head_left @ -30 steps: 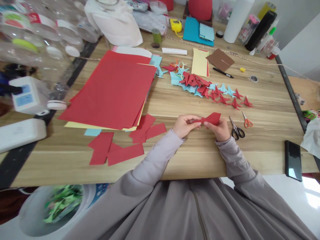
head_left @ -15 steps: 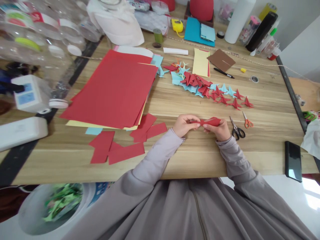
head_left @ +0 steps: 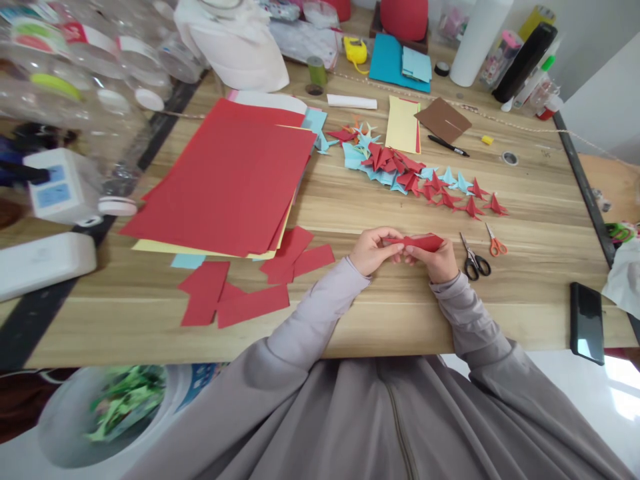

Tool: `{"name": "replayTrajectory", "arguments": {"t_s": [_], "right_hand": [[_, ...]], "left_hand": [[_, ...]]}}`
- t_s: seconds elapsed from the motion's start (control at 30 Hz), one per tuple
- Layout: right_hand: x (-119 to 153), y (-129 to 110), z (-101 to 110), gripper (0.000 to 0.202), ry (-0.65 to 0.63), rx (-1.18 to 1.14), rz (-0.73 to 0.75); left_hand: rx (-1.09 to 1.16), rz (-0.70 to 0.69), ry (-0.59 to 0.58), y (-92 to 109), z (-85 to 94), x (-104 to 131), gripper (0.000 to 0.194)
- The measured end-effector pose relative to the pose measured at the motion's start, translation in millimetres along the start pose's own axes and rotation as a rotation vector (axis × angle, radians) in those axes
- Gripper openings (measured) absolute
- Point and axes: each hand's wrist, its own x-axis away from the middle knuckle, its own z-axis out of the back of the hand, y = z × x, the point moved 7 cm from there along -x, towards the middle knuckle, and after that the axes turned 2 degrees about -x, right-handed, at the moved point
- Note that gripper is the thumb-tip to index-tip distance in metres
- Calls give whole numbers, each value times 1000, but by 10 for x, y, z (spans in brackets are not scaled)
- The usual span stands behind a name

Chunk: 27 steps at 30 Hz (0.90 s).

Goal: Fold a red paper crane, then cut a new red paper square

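Observation:
Between my two hands is a small folded piece of red paper [head_left: 424, 241], held just above the wooden table. My left hand [head_left: 376, 249] pinches its left end between thumb and fingers. The right end lies in my right hand [head_left: 437, 259], whose thumb presses near the middle of the fold. Part of the paper is covered by my fingers. To the right of my right hand lie black-handled scissors [head_left: 476, 264] and small orange scissors [head_left: 497, 245]. Beyond my hands, folded red paper figures [head_left: 445, 199] and light blue ones [head_left: 463, 183] lie in a cluster.
Stacked red sheets [head_left: 230, 180] lie on the left, with cut red paper pieces [head_left: 253, 305] in front. A phone [head_left: 586, 321] rests at the right front edge. Farther back are a brown paper piece [head_left: 443, 120], a black pen [head_left: 449, 146] and a yellow tape measure [head_left: 355, 51].
My fingertips have shifted slightly on the red paper, and its folded shape looks a little flatter and more closed at the middle. Everything else on the table stays put.

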Motion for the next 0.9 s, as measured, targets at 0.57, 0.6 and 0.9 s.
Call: {"name": "replayTrajectory", "arguments": {"t_s": [0.57,0.6,0.9], "right_hand": [[23,36,6,21,46,-53,66],[20,44,3,22,35,-53,62],[11,35,22,14,91,-58,108]], "left_hand": [[286,155,121,-88,16,3,29],[280,155,124,-85,18,7,28],[281,120,117,-69,-18,7,24]]}}
